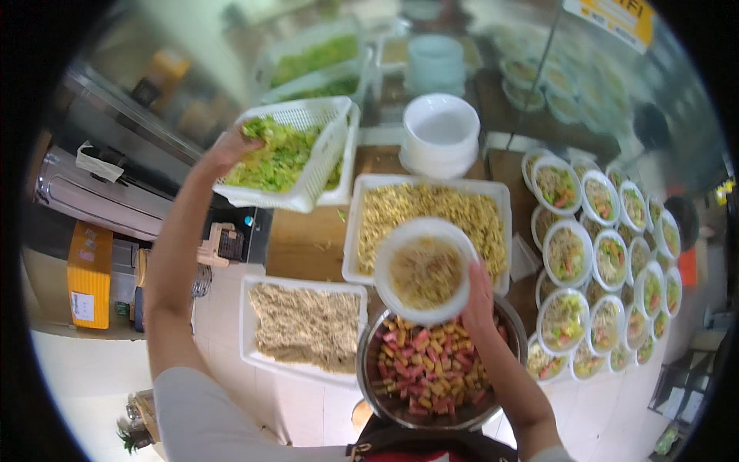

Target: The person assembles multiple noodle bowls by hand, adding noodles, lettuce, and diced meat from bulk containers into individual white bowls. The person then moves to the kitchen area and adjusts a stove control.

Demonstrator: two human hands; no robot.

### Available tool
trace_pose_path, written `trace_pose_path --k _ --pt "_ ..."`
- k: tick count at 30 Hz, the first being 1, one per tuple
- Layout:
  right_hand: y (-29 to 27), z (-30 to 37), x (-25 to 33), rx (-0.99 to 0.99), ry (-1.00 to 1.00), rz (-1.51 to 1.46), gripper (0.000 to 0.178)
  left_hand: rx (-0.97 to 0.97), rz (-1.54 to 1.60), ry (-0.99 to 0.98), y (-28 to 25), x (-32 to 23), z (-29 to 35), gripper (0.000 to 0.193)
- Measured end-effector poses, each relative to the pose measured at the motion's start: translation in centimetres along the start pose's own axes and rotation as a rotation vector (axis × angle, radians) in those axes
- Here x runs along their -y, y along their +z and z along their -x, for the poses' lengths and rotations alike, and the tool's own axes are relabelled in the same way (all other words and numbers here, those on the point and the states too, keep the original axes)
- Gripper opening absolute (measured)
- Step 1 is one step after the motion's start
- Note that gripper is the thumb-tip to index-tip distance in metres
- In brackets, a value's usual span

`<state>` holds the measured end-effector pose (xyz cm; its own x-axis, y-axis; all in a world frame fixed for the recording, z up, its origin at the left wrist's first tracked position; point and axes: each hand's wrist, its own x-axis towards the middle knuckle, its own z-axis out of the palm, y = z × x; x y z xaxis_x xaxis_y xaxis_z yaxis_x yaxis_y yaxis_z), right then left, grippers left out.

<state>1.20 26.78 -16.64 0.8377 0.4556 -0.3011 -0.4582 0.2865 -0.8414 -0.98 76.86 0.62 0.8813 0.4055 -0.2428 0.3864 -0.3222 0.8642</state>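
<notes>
My right hand [479, 302] grips the rim of a white bowl [387, 250] holding pale shreds and yellowish pieces. The bowl is above the near edge of a white tray [351, 258] of chopped yellow food [431, 199] and a steel bowl [366, 377] of pink and tan chunks [427, 366]. At the far left, my left hand [229, 150] reaches into a white perforated basket [327, 158] of shredded lettuce [281, 158]. Its fingers are closed around some lettuce and partly hidden by it.
Stacked white bowls [440, 131] stand behind the yellow tray. At near left lies a tray [246, 323] of pale shredded food [304, 327]. Many filled bowls [568, 250] are stacked at right. A glass pane [531, 77] reflects things at the back.
</notes>
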Motion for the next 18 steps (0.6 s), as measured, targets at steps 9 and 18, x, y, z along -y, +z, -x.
trace_pose_path --k 9,18 --pt "3.5 2.3 4.2 0.243 -0.011 -0.156 0.039 0.532 -0.056 0.033 23.7 -11.2 16.0 0.062" --pt "-4.1 7.0 6.9 0.252 -0.011 -0.136 0.044 0.101 -0.465 0.336 35.9 -10.9 24.8 0.050"
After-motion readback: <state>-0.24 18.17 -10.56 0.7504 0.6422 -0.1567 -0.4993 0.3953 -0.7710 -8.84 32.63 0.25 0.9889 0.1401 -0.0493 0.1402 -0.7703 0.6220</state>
